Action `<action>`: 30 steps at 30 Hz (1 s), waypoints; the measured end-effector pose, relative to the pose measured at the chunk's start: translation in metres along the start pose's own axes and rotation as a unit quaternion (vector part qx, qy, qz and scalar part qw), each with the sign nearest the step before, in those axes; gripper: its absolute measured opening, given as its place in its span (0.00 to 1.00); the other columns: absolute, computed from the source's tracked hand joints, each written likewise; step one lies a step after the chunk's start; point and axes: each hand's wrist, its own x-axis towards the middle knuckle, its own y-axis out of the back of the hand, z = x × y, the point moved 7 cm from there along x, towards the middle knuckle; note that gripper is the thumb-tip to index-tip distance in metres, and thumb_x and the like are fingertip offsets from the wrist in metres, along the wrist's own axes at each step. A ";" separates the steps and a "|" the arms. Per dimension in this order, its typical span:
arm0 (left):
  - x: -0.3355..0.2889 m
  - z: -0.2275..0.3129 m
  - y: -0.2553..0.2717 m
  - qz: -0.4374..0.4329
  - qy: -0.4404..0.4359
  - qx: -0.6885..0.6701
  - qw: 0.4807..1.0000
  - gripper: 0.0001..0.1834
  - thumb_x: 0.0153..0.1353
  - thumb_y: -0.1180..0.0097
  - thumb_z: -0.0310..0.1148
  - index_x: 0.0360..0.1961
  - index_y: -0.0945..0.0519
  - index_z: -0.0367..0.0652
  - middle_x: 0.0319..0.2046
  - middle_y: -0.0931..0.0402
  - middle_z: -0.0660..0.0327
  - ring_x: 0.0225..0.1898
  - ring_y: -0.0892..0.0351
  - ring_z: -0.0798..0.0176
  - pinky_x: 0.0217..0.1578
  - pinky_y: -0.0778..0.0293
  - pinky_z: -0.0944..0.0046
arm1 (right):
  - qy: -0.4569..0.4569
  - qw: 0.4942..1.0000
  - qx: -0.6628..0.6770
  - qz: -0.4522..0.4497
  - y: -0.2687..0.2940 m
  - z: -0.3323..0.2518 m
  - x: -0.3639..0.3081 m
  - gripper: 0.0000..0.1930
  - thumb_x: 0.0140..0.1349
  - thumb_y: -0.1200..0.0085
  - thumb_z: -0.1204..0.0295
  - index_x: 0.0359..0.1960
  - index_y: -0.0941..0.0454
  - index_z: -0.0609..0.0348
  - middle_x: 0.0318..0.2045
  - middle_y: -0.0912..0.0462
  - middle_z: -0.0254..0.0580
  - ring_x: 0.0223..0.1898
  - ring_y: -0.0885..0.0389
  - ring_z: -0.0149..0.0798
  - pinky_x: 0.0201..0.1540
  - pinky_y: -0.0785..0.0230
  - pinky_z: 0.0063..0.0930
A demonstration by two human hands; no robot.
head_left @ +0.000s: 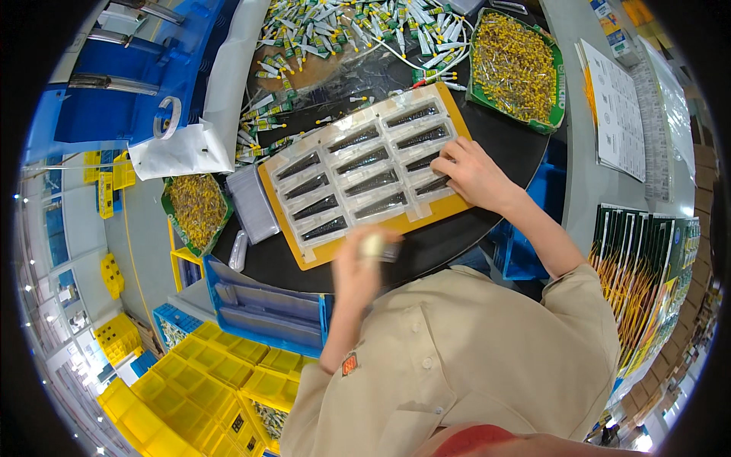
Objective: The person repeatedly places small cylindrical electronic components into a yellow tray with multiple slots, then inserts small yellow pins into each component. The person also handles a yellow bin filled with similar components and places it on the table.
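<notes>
A clear plastic blister tray [346,171] with several dark, wedge-shaped hollows lies on a yellow board [423,221], tilted on the black round table. My right hand [468,174] rests at the tray's right column, its fingers bent and pressed together over the lower hollows. What its fingertips hold, if anything, is hidden. In front of the board's near edge is my left hand [356,266], blurred by motion and closed around a pale, rounded object [372,246] with a greyish part beside it. Its exact kind cannot be made out.
Beyond the board lies a heap of small green-and-white tubes [320,30] with yellow caps. Green boxes of small yellow-tipped pieces stand at the right [514,67] and left [196,212]. Clear plastic sheets [253,204] lie left of the board. Yellow crates [198,381] stand lower left.
</notes>
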 end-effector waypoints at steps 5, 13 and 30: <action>-0.030 -0.034 0.171 0.292 0.003 0.458 0.839 0.12 0.64 0.51 0.25 0.47 0.24 0.38 0.43 0.27 0.47 0.48 0.28 0.44 0.52 0.33 0.53 | -0.054 0.996 0.006 0.065 0.005 0.076 0.051 0.06 0.59 0.42 0.69 0.34 0.17 0.56 0.32 0.19 0.45 0.39 0.21 0.51 0.44 0.28 0.42; -0.040 -0.091 0.220 0.433 -0.052 0.297 0.849 0.12 0.68 0.50 0.27 0.50 0.24 0.34 0.47 0.26 0.45 0.50 0.25 0.45 0.55 0.31 0.53 | -0.274 0.898 -0.339 0.056 -0.014 0.218 0.175 0.15 0.52 0.36 0.56 0.33 0.14 0.54 0.35 0.14 0.44 0.42 0.17 0.50 0.44 0.31 0.54; 0.312 -0.006 0.135 0.008 -0.318 0.509 0.800 0.13 0.60 0.44 0.23 0.46 0.21 0.45 0.50 0.26 0.57 0.53 0.27 0.49 0.54 0.32 0.51 | 0.070 0.994 -0.077 -0.038 -0.009 0.088 0.095 0.09 0.54 0.38 0.66 0.34 0.21 0.52 0.32 0.24 0.36 0.44 0.24 0.41 0.54 0.37 0.41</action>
